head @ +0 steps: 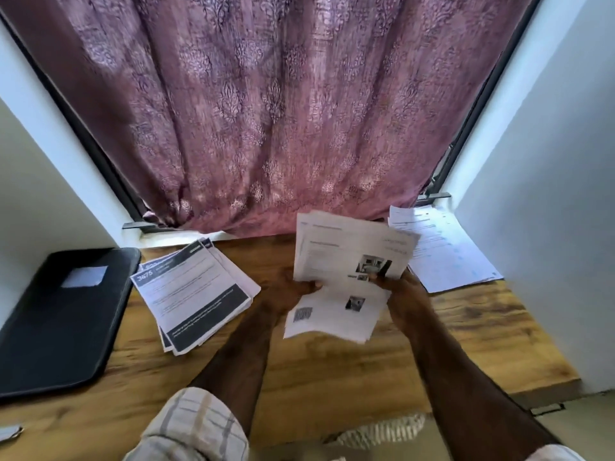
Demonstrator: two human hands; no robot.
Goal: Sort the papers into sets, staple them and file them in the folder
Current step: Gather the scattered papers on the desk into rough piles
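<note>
Your left hand (293, 294) and your right hand (397, 291) both grip the bundle of papers (346, 261) by its lower part (sheets fan out above the fingers). The banded stack (193, 294) lies left of the grip, the folder (66, 317) further left.

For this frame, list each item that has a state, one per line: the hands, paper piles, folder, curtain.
Left hand: holds the lower sheets.
Right hand: grips the fanned upper sheets, lifted off the table.
Lower sheets: tilted, loose.
Dark-banded pile: flat, fanned.
Far-right pile: flat on the table.
Black folder: closed.
Curtain: drawn.
</note>
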